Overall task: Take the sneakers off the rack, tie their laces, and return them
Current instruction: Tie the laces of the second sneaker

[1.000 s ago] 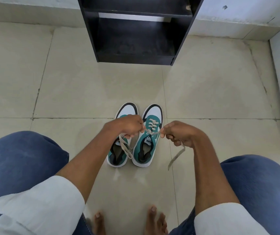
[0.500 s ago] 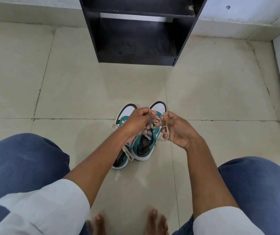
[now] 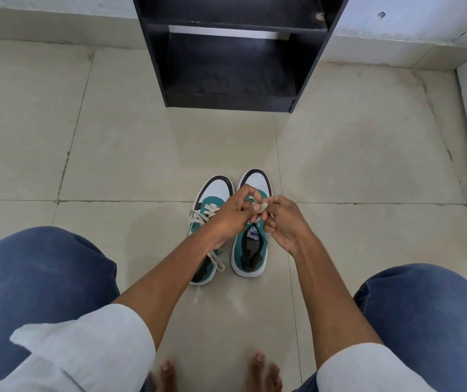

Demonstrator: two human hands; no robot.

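Two teal and white sneakers stand side by side on the tiled floor, toes pointing away from me. Over the tongue of the right sneaker, my left hand and my right hand meet, both pinching its cream lace. The lace ends are mostly hidden between my fingers. The left sneaker has loose cream laces trailing over its side; my left forearm crosses over its heel.
A black shoe rack with bare shelves stands against the wall straight ahead of the sneakers. My knees in blue jeans flank the sneakers, and my bare toes show at the bottom. A wall corner runs along the right.
My hands, pulled apart with the lace stretched a second ago, have come together over the right sneaker. The dangling right lace end is now gathered in my fingers.
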